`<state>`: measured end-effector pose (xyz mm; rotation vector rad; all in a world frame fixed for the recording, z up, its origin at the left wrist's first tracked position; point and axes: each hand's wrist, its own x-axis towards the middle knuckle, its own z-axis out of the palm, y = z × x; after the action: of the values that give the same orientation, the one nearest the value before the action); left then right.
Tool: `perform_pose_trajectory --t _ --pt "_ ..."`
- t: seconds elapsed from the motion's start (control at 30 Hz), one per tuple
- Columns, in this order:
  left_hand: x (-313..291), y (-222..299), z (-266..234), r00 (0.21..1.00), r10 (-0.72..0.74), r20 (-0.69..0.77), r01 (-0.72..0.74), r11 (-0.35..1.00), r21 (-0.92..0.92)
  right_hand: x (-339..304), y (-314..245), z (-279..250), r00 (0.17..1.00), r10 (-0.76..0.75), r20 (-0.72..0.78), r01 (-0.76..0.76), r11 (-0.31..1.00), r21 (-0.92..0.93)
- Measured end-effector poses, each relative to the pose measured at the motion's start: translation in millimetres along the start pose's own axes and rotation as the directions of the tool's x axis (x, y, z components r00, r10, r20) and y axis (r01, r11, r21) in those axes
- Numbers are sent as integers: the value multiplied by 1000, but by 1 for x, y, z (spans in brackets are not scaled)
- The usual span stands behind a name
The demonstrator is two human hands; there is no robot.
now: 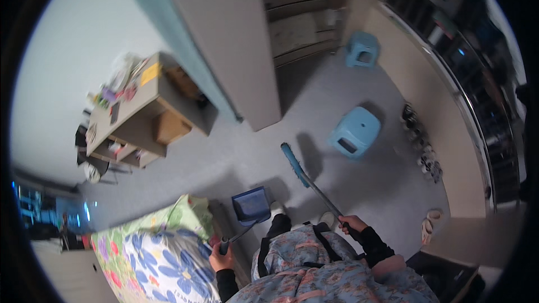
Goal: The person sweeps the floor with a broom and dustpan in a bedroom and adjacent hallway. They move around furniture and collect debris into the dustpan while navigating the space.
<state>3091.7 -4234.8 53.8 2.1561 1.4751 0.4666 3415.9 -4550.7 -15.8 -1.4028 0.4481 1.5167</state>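
Note:
My left hand (221,258) is closed around the dark grip of a long-handled dustpan (251,204). Its blue pan hangs at or close above the grey floor, left of my shoes; contact is hard to judge. With my right hand (352,226) I hold the dark end of a broom handle (327,201). The broom head (293,164), blue with short bristles, points ahead and casts a shadow beside it. Whether it touches the floor I cannot tell. I wear a flowered garment (309,258) with dark straps.
A bed (163,247) with flowered bedding stands at my left. Ahead left is a desk (126,118) with clutter on it, beside a tall partition (236,50). One blue stool (355,132) stands ahead right, another (362,49) farther back. Several shoes (421,143) line the right wall.

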Motion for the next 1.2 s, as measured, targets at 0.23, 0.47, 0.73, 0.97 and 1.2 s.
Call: perform_pose_trajectory --t 0.23,0.47,0.73,0.97,1.2 --pt "3 88 59 994 65 -88 -69 997 -36 -87 84 -119 932 -140 -336 137 990 -33" --pt "1 170 122 992 116 -48 -117 993 -11 -119 125 -215 902 -41 -430 196 926 323" --pt "9 243 192 1000 2 9 -1 998 -56 -103 44 -331 890 -77 -449 263 892 367" --pt "12 293 285 986 -161 32 164 974 -154 -101 -101 -388 880 -88 -466 239 931 275" --pt "-4 343 321 961 -277 22 277 949 -147 -78 -233 -432 881 -82 -465 177 970 164"
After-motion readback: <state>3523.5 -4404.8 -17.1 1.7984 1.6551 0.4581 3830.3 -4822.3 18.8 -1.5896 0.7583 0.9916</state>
